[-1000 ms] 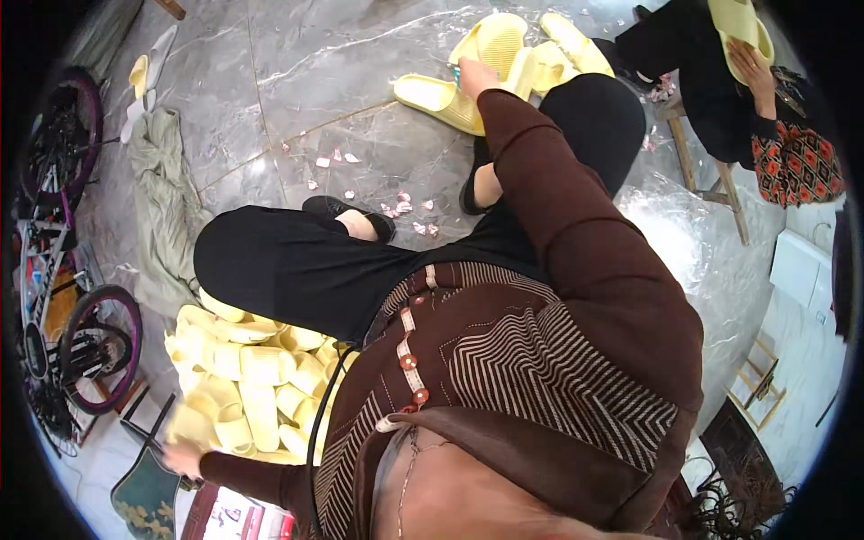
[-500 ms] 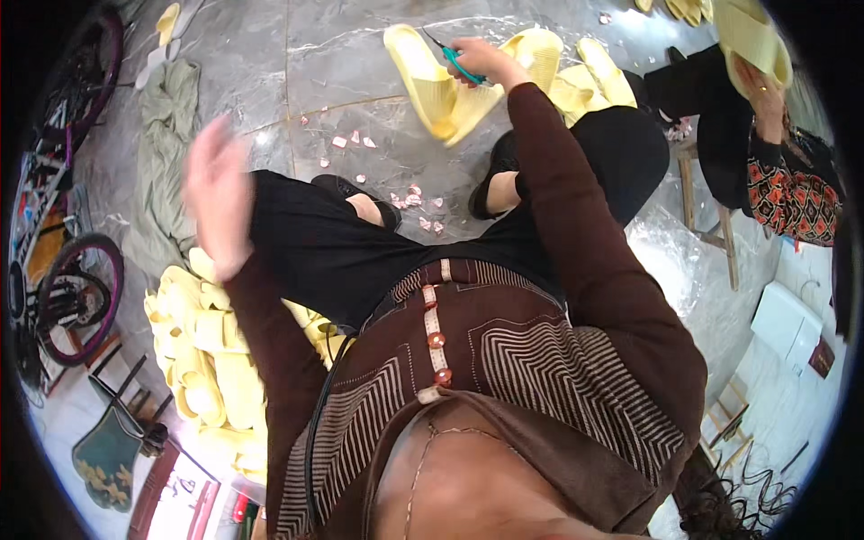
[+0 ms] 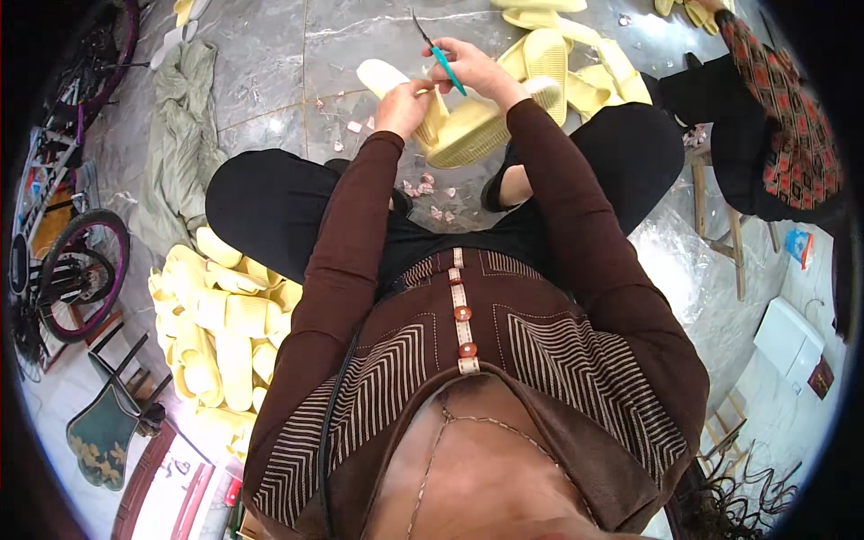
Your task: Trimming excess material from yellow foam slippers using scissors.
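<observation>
My right hand (image 3: 477, 72) is closed around a pair of small scissors (image 3: 445, 70) with teal handles, their dark pointed blades aimed up and away from me. My left hand (image 3: 403, 108) pinches at the strap area of a pale yellow slipper (image 3: 468, 135), whose ribbed sole partly faces me. Its fingertips nearly meet those of the right hand. Another yellow slipper (image 3: 380, 76) shows its light end just beyond the left hand; where the two touch is hidden by my fingers. More yellow slippers (image 3: 547, 67) lie right behind my right wrist.
A heap of yellow slippers (image 3: 220, 324) lies to my left. Pinkish scraps (image 3: 418, 187) litter the grey floor (image 3: 261, 81) between my feet. A grey-green cloth (image 3: 175, 135) and a bicycle (image 3: 72, 270) are at the left. Another person (image 3: 783, 135) sits on the right, near a wooden stool (image 3: 711, 207).
My left hand has swung from the left over to the slipper and closed there. The slippers have turned and come nearer me. The other person's slipper and hand have left their spot.
</observation>
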`<act>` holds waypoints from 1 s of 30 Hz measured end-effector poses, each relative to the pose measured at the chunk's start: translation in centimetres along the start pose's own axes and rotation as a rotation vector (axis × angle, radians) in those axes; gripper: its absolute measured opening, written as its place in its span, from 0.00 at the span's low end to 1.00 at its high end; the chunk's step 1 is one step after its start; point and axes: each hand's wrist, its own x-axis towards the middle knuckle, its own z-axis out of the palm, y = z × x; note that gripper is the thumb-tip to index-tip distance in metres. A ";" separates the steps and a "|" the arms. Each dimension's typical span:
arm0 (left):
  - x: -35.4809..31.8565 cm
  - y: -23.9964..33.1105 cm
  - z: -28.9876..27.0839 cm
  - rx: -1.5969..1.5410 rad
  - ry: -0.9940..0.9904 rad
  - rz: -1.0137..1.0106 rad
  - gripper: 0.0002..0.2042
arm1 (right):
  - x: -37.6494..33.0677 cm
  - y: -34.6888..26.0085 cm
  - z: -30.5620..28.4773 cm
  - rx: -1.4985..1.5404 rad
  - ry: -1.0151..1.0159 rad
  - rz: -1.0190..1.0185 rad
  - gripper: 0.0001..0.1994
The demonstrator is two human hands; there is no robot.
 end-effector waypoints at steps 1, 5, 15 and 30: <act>0.1 -0.8 0.4 -0.078 0.033 -0.054 0.13 | 0.2 0.7 -0.1 -0.084 0.072 0.000 0.22; 0.6 -3.9 1.5 -0.224 0.123 -0.199 0.11 | -0.1 3.4 -0.8 -0.301 0.262 0.015 0.21; -0.5 -8.5 3.9 0.018 0.175 -0.439 0.11 | -4.8 10.5 5.8 0.441 0.063 0.565 0.13; -0.3 -9.7 4.5 -0.065 0.120 -0.391 0.11 | -2.6 12.2 6.6 0.295 -0.026 0.691 0.08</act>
